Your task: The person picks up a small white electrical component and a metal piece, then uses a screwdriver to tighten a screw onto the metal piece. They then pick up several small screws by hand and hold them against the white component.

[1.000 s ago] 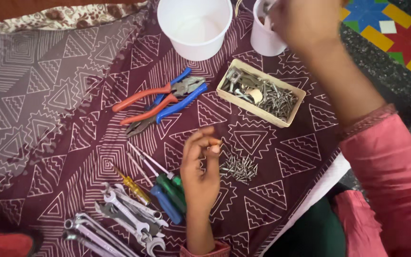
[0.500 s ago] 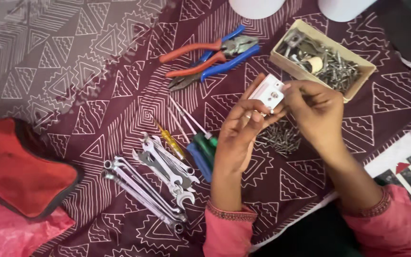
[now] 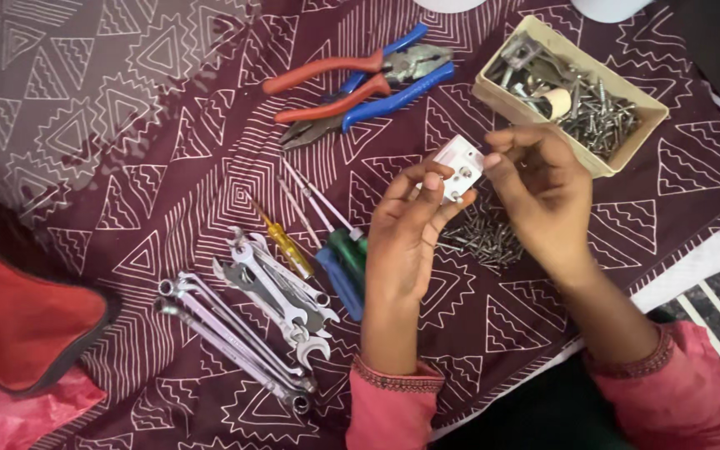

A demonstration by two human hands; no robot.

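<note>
Above a maroon patterned cloth (image 3: 168, 167), a small white plastic plate (image 3: 458, 167) is held between both hands. The left hand (image 3: 406, 229) is curled closed around its lower edge; the right hand (image 3: 543, 187) pinches its right side. Loose screws (image 3: 481, 233) lie just beneath, with screwdrivers (image 3: 327, 250), spanners (image 3: 252, 317), pliers (image 3: 360, 87) and a box of screws (image 3: 572, 92) nearby.

A single head-worn camera looks steeply down, close over a patterned maroon cloth (image 3: 168, 142) spread with tools, the wearer's forearms entering from the bottom edge. What the cloth covers is hard to tell; no second view overlaps.
</note>
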